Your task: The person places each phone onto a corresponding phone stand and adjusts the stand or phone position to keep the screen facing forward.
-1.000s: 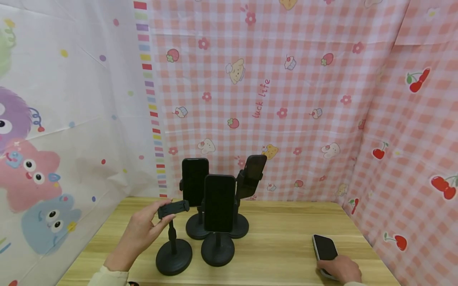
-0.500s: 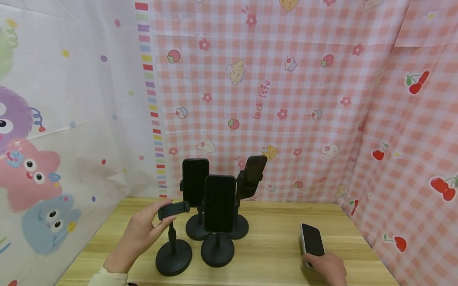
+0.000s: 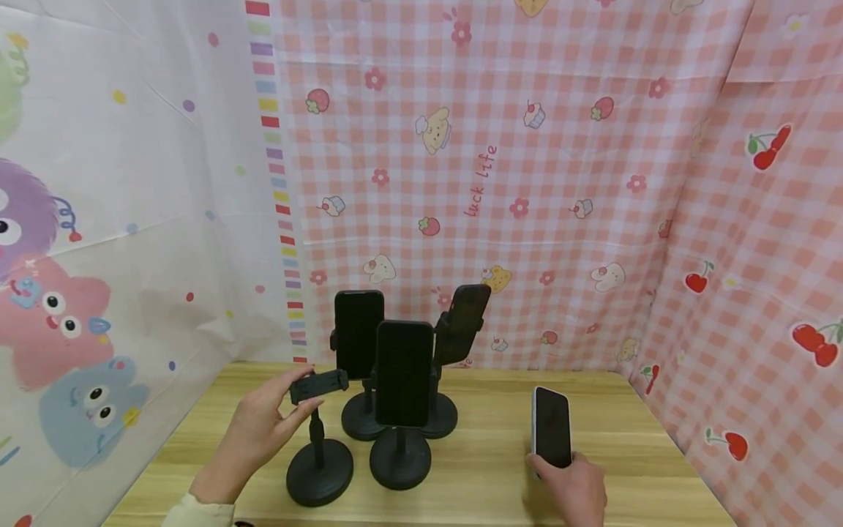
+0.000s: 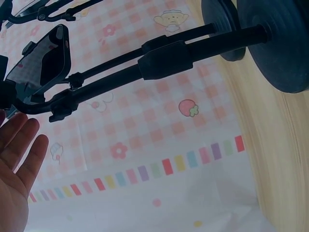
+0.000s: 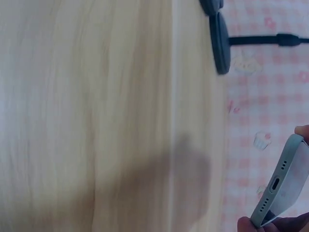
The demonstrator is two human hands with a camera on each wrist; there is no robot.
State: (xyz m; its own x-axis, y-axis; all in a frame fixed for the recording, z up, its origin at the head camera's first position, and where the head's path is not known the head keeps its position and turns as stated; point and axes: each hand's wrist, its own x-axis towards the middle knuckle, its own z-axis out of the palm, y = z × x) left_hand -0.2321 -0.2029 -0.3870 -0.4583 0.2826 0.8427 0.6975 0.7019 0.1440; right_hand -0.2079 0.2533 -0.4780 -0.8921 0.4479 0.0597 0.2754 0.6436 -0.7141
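My left hand (image 3: 260,421) pinches the clamp head (image 3: 319,386) of a black phone stand between thumb and fingers. That clamp carries no phone, and its round base (image 3: 320,473) rests on the table. In my right hand (image 3: 571,487) is a smartphone (image 3: 552,428) with a dark screen, gripped by its lower end and raised off the table. The right wrist view shows the phone's bottom edge (image 5: 276,184) with its charging port. In the left wrist view, the stand's pole (image 4: 166,60) runs from the base toward the fingers (image 4: 31,162).
Close to the left hand's stand are three more stands with phones: a front phone (image 3: 405,374), a back left phone (image 3: 359,334) and a tilted back right phone (image 3: 464,324). A wooden table (image 3: 500,468) lies below, with patterned cloth (image 3: 527,168) hanging behind and at both sides.
My right hand has lifted the smartphone from the table's right side and carried it left, turning it more upright. The left hand has stayed on the clamp head.
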